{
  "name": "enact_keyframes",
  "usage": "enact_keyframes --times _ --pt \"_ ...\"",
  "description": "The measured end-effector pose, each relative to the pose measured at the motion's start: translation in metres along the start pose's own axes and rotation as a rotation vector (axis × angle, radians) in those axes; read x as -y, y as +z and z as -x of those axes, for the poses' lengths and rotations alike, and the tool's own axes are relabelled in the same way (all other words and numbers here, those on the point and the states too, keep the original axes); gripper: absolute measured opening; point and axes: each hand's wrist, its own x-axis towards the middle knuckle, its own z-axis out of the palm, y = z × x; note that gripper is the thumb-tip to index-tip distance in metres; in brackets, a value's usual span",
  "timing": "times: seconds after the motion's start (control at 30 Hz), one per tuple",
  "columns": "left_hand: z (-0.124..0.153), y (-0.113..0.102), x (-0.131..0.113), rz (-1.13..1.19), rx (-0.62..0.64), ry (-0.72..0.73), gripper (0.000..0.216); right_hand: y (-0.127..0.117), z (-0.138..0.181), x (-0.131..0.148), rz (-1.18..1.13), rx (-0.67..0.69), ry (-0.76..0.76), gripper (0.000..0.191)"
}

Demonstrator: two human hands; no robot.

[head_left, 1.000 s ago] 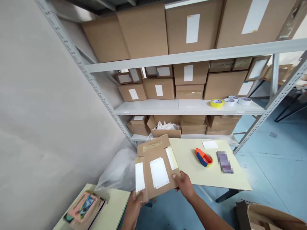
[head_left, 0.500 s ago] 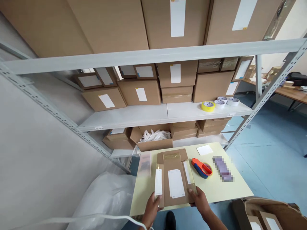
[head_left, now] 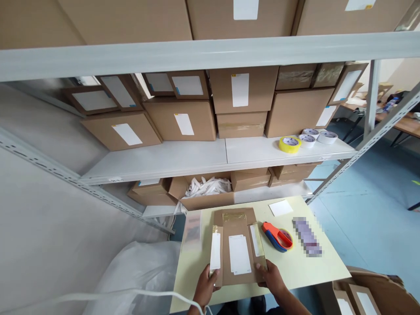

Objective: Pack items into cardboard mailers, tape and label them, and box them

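Note:
A cardboard box point(head_left: 228, 251) lies on the pale yellow table, with its side flaps folded inward. It carries white labels on the middle and on both flaps, and clear tape at the far end. My left hand point(head_left: 206, 286) grips its near left corner, thumb on top and fingers partly hidden underneath. At the near right corner my right hand point(head_left: 271, 276) is closed on the same box, its thumb pressing the flap. Just right of the box rests a red and blue tape dispenser point(head_left: 277, 236) with a roll of tape in it.
On the table point(head_left: 328, 262) are a white card point(head_left: 280, 208), a blurred purple item point(head_left: 307, 236) and a clear sleeve point(head_left: 192, 229). Behind stands a shelf point(head_left: 190, 153) with cartons and tape rolls point(head_left: 289, 144). An open carton point(head_left: 380, 280) is low right; a white cable point(head_left: 147, 292) crosses low left.
The view has shifted, so the shelf appears larger and nearer. Both hands keep their hold on the box, which stays in about the same spot on the table.

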Motion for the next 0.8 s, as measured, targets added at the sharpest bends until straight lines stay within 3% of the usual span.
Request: enact_keyframes --times 0.1,0.2,0.33,0.47,0.53,0.6,0.7,0.8 --pt "0.015 0.002 -0.018 -0.055 -0.043 0.097 0.077 -0.01 -0.015 -0.003 0.138 -0.02 -0.019 0.05" --pt "0.032 0.0 -0.035 -0.172 -0.082 0.246 0.062 -0.015 -0.025 0.013 0.258 -0.063 -0.138 0.06" --pt "0.053 -0.005 -0.052 -0.387 -0.148 0.308 0.05 -0.007 -0.03 0.083 0.159 0.035 -0.361 0.075" --pt "0.069 -0.005 -0.064 -0.597 -0.072 0.371 0.041 0.005 -0.038 0.171 0.179 0.068 -0.56 0.081" --pt "0.074 -0.001 -0.066 -0.638 -0.067 0.406 0.04 0.01 -0.043 0.196 0.279 0.111 -0.575 0.079" --pt "0.079 0.005 -0.065 -0.652 -0.131 0.419 0.039 0.014 -0.047 0.202 0.385 0.121 -0.577 0.079" --pt "0.082 0.012 -0.056 -0.599 -0.248 0.386 0.045 0.016 -0.045 0.19 0.436 0.078 -0.612 0.079" --pt "0.081 0.013 -0.047 -0.43 -0.28 0.223 0.059 0.012 -0.04 0.175 0.393 0.084 -0.626 0.08"
